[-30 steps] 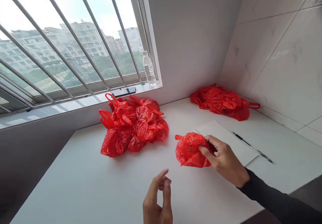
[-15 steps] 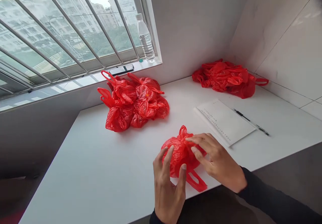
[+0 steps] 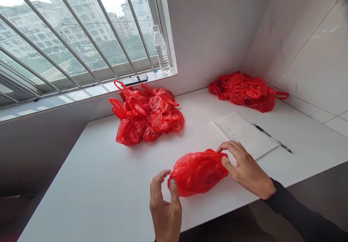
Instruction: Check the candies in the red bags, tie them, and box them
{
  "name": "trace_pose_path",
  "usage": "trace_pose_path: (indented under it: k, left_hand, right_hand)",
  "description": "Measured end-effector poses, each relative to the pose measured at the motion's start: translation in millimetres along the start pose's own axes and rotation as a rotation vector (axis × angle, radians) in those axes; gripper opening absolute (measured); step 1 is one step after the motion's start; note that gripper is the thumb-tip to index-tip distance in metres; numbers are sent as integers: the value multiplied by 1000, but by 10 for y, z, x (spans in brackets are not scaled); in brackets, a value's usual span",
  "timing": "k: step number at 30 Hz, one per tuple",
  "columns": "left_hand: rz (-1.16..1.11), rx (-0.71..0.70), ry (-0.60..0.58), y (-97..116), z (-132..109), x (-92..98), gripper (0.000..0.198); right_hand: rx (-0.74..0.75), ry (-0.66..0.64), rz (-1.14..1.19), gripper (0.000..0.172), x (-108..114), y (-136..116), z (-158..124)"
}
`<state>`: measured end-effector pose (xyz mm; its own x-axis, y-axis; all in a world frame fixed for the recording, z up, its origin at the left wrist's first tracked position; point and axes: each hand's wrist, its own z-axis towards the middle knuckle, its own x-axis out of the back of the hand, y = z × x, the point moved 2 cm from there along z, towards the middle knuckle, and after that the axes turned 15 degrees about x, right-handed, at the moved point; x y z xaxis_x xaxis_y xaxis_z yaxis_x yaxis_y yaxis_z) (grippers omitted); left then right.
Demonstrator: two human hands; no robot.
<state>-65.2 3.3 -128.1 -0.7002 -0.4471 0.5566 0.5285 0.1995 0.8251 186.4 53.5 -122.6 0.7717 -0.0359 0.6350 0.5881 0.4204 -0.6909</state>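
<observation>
A crumpled red plastic bag (image 3: pixel 198 171) lies stretched sideways on the white table (image 3: pixel 103 184) near its front edge. My left hand (image 3: pixel 164 207) pinches the bag's left end between thumb and fingers. My right hand (image 3: pixel 244 167) grips its right end with the fingertips; a dark sleeve covers that arm.
A heap of knotted red bags (image 3: pixel 148 113) sits under the window. Another pile of red bags (image 3: pixel 244 90) lies in the far right corner. A sheet of paper (image 3: pixel 244 133) and a pen (image 3: pixel 270 137) lie to the right. A water bottle (image 3: pixel 161 50) and a phone (image 3: pixel 134 79) rest on the sill.
The bag was a ball in my right hand alone, then came near the front edge where both hands took it. It is now pulled out sideways between them.
</observation>
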Motion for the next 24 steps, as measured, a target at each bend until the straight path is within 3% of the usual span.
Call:
trace_pose_path:
  k: [3,5,8,10,15,17,20,22,24]
  left_hand:
    - [28,-237,-118,151,-37,-117,42]
    - [45,-323,-165,217,-33,-208,46]
    - [32,-271,-151,215,29,-241,23]
    - [12,-203,-120,178,75,-178,13]
    - [-55,1,8,124,137,37,18]
    - [-77,-11,-11,172,125,33,27]
    - [-31,-168,-63,314,84,-46,51]
    - [7,-243,-91,413,64,-84,45]
    - [-32,-178,-116,480,69,-73,24]
  right_hand:
    - [60,-40,38,36,-79,-116,29]
    - [64,-68,47,35,-127,-186,59]
    - [45,-88,84,17,-118,-208,79]
    - [-5,-39,118,19,-56,-151,62]
    - [-176,119,230,22,81,20,-18]
    - [-166,107,279,22,79,-7,-21]
    - [-146,48,312,26,47,-124,1]
    - [-136,27,331,30,35,-197,16]
    - [-89,53,300,28,53,-235,22]
